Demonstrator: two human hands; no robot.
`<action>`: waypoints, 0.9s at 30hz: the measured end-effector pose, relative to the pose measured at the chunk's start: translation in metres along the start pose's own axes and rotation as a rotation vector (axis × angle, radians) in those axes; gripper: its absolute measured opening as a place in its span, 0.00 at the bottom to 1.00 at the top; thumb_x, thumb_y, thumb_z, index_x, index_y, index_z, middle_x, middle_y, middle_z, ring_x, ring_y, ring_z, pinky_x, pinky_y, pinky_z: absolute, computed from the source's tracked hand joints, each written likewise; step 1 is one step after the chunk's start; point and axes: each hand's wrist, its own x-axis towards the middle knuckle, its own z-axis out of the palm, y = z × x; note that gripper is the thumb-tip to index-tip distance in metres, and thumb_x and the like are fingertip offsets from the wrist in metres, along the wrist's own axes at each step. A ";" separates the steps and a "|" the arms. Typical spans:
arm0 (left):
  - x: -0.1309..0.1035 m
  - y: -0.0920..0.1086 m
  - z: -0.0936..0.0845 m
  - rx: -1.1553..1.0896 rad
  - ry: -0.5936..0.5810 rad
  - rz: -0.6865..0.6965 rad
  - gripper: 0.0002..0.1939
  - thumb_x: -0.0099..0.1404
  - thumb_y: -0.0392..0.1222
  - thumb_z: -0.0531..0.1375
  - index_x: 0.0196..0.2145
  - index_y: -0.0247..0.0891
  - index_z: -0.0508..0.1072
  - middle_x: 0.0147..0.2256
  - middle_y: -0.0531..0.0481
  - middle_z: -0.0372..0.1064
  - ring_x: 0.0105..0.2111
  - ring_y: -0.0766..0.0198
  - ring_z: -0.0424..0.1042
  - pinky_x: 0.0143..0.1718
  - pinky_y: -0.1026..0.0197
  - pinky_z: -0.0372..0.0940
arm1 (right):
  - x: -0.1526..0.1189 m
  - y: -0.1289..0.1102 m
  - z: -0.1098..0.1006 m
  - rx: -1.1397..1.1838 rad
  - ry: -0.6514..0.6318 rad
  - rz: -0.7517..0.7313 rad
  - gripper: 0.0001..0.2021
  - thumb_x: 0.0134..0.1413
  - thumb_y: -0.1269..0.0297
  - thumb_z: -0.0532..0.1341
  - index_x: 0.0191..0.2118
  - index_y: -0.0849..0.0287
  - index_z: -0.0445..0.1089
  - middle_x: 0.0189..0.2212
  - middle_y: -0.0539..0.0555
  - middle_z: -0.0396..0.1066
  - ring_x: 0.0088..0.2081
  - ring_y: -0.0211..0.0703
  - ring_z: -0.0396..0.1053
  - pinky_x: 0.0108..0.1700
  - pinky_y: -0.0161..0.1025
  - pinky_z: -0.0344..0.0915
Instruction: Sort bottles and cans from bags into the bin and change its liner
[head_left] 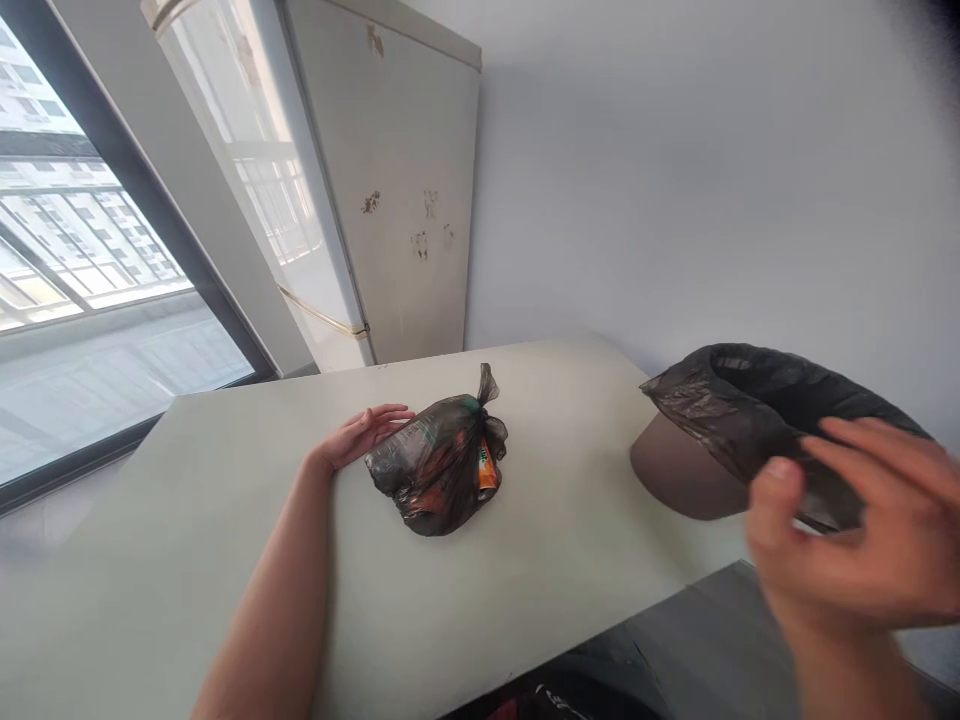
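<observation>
A knotted, see-through black plastic bag lies on the pale table, with an orange packet and other rubbish showing through it. My left hand rests on the table at the bag's left side, fingers apart and holding nothing. At the right stands a brown bin lined with a black bag folded over its rim. My right hand is raised in front of the bin, slightly blurred, its fingers spread with nothing between them.
Behind the table is a white fridge with worn marks on its side, next to a plain wall. A window is at the left. A grey surface lies below the table's front edge.
</observation>
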 end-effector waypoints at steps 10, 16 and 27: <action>0.000 -0.002 0.002 -0.013 0.077 0.017 0.27 0.75 0.58 0.58 0.61 0.36 0.75 0.63 0.33 0.69 0.63 0.47 0.69 0.66 0.47 0.60 | -0.046 0.082 0.012 -0.159 -0.413 -0.059 0.38 0.61 0.53 0.64 0.74 0.33 0.52 0.39 0.57 0.77 0.36 0.66 0.73 0.49 0.66 0.63; 0.001 0.000 0.004 -0.010 0.107 0.001 0.27 0.74 0.58 0.60 0.60 0.36 0.75 0.63 0.33 0.70 0.63 0.47 0.69 0.65 0.48 0.61 | -0.063 0.092 0.063 -0.176 -0.401 -0.067 0.12 0.61 0.56 0.64 0.49 0.47 0.76 0.38 0.59 0.77 0.36 0.58 0.68 0.47 0.60 0.56; 0.000 -0.002 0.002 -0.001 0.105 -0.003 0.27 0.74 0.58 0.59 0.61 0.36 0.74 0.63 0.33 0.69 0.65 0.46 0.67 0.67 0.46 0.59 | -0.043 0.053 0.178 -0.102 -0.699 0.060 0.14 0.68 0.60 0.55 0.51 0.57 0.74 0.52 0.64 0.69 0.52 0.59 0.63 0.58 0.60 0.51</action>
